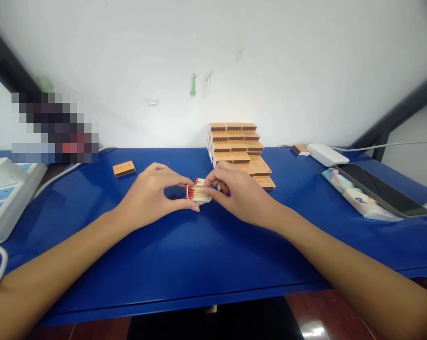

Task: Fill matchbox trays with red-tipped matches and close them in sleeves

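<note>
A small white matchbox tray point(205, 199) full of red-tipped matches point(196, 192) is held above the blue table. My left hand point(153, 191) grips the tray's left end between thumb and fingers. From the other side, my right hand point(236, 189) pinches the pale ends of the matches with thumb and forefinger, its other fingers curled in. Several match heads stick up above the tray's edge. Just behind my right hand rises a stepped stack of orange matchboxes point(236, 146), its lower front partly hidden by that hand. A single matchbox point(124, 168) lies left of my left hand.
The blue table point(185, 264) meets a white wall point(270, 71). At right are a phone point(383, 189) on a printed pouch point(358, 198), a white slab-shaped device point(327, 154) with a cable and another matchbox point(300, 150). A white power strip point(4, 198) sits far left.
</note>
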The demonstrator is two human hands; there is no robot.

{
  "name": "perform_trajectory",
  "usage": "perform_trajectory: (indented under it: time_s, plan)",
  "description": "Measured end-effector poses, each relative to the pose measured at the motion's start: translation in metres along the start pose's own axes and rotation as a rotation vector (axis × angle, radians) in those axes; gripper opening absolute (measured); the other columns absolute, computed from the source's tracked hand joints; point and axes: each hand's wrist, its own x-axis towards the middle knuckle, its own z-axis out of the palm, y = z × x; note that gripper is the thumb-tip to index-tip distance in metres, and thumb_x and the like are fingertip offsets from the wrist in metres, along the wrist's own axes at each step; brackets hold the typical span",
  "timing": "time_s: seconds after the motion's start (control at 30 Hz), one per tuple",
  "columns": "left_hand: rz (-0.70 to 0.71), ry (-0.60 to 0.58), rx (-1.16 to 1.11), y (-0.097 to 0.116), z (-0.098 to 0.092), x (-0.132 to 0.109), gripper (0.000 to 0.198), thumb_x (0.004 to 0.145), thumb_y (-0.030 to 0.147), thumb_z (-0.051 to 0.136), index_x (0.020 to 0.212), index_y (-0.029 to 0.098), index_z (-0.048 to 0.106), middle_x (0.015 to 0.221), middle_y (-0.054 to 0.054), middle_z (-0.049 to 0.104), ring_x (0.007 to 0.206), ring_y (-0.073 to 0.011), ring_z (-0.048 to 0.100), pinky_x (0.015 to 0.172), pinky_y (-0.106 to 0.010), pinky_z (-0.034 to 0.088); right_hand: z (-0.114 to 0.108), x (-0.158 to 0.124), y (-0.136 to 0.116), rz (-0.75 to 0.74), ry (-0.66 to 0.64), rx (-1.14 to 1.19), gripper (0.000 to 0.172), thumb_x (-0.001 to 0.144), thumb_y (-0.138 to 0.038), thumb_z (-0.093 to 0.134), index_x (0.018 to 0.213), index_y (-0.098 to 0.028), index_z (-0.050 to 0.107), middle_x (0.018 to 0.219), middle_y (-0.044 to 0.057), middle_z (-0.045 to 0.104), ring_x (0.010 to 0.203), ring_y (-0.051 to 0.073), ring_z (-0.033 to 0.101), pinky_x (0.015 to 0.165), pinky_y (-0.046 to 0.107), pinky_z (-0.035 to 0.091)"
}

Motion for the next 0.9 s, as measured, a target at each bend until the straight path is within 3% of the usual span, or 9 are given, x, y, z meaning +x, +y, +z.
perform_trajectory:
  time_s: [0.57, 0.9]
  plan:
    - [0.020, -0.023, -0.017, 0.0053, -0.0021, 0.0002, 0.040, 0.079, 0.056, 0.089, 0.103, 0.024, 0.082, 0.103, -0.001, 0.084, 0.092, -0.0225, 0.075, 0.094, -0.038, 0.050, 0.0030, 0.0006, -0.0012, -0.042, 0.045, 0.019, 0.001, 0.098, -0.020, 0.072, 0.098, -0.019, 0.071, 0.093, 0.000, 0.058, 0.071, 0.012, 0.050, 0.065, 0.030, 0.039]
    - [0.008, -0.035, -0.012, 0.0032, -0.0013, -0.0007, 0.041, 0.079, 0.056, 0.089, 0.105, 0.025, 0.083, 0.104, 0.000, 0.085, 0.094, -0.0221, 0.075, 0.095, -0.038, 0.050, 0.0023, 0.0000, -0.0026, -0.053, 0.004, 0.037, 0.003, 0.102, -0.021, 0.067, 0.099, -0.019, 0.067, 0.095, 0.001, 0.058, 0.074, 0.013, 0.050, 0.067, 0.029, 0.040]
